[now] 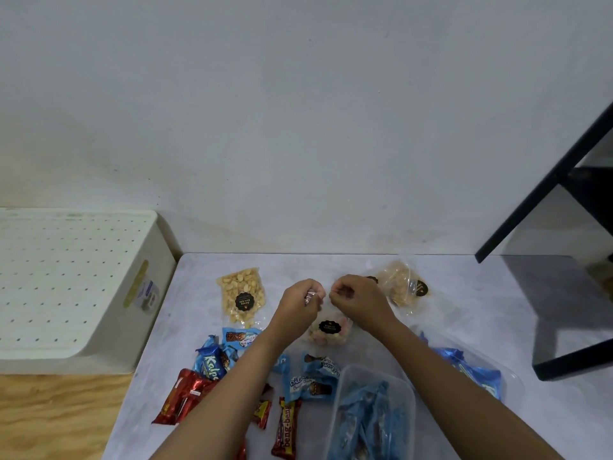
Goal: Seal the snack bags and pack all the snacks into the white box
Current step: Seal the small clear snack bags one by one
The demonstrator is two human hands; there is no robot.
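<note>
We are pinching the mouth of the middle bag (326, 333) on the table (199, 287), left hand (300, 302) and right hand (358, 300) both curled on it, so sealing is underway. The peanut bag (242, 293), far bag (403, 283) and bars (285, 426) are lying loose; nothing is going into the white box (83, 283), at our left, yet.

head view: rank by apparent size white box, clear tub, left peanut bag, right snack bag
1. white box
2. clear tub, though nearest the camera
3. left peanut bag and right snack bag look alike, unranked
</note>
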